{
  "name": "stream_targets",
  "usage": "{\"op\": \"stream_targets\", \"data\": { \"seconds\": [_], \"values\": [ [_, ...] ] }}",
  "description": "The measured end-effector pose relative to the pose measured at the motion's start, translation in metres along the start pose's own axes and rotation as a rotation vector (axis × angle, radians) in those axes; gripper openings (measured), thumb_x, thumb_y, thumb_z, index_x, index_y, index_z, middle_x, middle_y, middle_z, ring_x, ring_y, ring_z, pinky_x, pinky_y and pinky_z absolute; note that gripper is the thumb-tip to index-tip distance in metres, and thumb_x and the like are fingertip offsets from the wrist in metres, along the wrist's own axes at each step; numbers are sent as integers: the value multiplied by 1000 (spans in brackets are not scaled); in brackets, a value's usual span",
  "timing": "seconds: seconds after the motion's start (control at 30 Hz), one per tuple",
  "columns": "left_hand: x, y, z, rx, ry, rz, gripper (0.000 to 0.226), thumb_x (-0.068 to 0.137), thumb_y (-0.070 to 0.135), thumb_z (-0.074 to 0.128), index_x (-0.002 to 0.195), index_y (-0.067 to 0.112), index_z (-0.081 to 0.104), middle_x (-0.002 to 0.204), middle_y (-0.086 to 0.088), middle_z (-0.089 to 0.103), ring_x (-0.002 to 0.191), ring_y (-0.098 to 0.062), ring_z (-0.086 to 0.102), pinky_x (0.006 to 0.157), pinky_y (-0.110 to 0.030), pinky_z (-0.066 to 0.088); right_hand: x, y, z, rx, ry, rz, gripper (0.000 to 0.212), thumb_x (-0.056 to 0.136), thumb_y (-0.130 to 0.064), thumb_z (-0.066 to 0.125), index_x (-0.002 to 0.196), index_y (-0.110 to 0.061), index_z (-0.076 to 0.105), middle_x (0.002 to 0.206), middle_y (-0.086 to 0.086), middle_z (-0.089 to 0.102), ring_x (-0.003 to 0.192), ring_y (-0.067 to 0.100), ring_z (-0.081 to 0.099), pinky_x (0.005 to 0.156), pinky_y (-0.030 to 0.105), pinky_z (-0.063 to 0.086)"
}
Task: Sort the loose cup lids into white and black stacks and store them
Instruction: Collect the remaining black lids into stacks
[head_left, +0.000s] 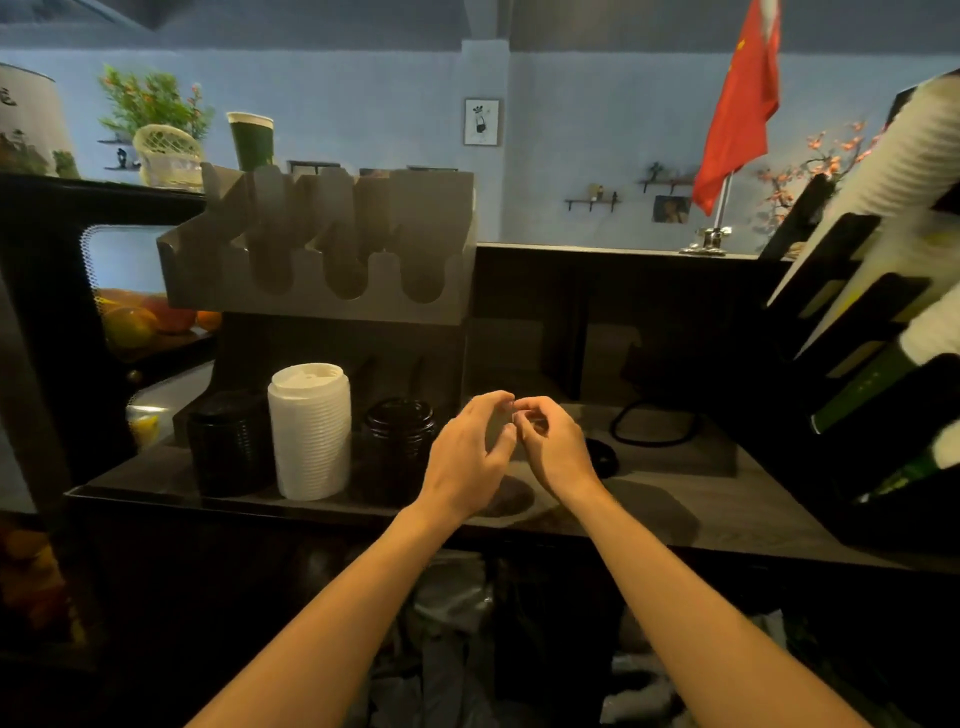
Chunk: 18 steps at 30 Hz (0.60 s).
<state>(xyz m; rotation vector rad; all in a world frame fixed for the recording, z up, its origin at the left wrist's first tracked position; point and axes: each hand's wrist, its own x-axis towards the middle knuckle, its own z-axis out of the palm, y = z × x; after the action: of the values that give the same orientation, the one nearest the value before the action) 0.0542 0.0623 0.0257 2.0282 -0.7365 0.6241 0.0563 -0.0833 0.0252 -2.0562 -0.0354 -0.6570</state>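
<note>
Left hand (467, 452) and right hand (551, 446) over bench (675, 501), fingertips nearly meeting. Each grip loosely curled, nothing visibly held. Dark disc, likely loose black lid (601, 457), on bench just beyond right hand. Lift by rim, seat squarely on nearer black stack (400, 441), beside white stack (310, 431). Slotted rack (322, 249) behind, above stacks: likely storage.

Black lid (605, 460) partly hidden behind right hand (553, 447); cup stacks (914, 171) cut by right edge.

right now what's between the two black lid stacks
A tall white stack of ribbed plastic lids stands between the left black lid stack and the right black lid stack, in the head view.
</note>
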Motion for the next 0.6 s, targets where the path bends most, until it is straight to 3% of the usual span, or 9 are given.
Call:
{"op": "stream_targets", "data": {
  "seconds": [0.2, 0.3, 0.43, 0.5, 0.6],
  "values": [
    [11, 12, 56, -159, -126, -121, 42, 102, 25, 59, 142, 22, 49, 126, 11, 60, 111, -6, 62, 97, -31, 53, -7, 38, -45, -333, 112, 10, 31, 97, -25, 62, 128, -26, 57, 125, -5, 55, 114, 15, 57, 92, 38, 54],
    [17, 12, 72, -162, -160, -174, 44, 102, 25, 60, 144, 23, 46, 130, 7, 59, 109, -6, 60, 94, -28, 52, -6, 55, -57, -475, 124, 113, 55, 94, -38, 65, 143, -25, 44, 144, 0, 44, 134, 22, 43, 106, 43, 45],
    [20, 4, 87, -174, -208, -272, 48, 101, 27, 62, 145, 23, 43, 133, 6, 57, 109, -6, 60, 95, -32, 53, 0, 67, -64, -520, -26, 384, 94, 86, -67, 61, 158, -22, 19, 163, 6, 19, 150, 29, 18, 119, 47, 25],
    [22, -2, 90, -172, -208, -308, 48, 101, 29, 61, 145, 23, 42, 135, 6, 56, 110, -8, 59, 99, -38, 53, 4, 72, -62, -570, -77, 414, 94, 86, -70, 57, 157, -21, 22, 163, 7, 22, 150, 31, 19, 119, 47, 23],
    [24, -8, 91, -229, -206, -384, 46, 103, 29, 57, 145, 21, 43, 140, 1, 53, 113, -10, 57, 96, -33, 48, 6, 77, -58, -683, -83, 335, 81, 86, -70, 57, 149, -23, 39, 155, 6, 40, 144, 29, 32, 115, 46, 33]
  ]
}}
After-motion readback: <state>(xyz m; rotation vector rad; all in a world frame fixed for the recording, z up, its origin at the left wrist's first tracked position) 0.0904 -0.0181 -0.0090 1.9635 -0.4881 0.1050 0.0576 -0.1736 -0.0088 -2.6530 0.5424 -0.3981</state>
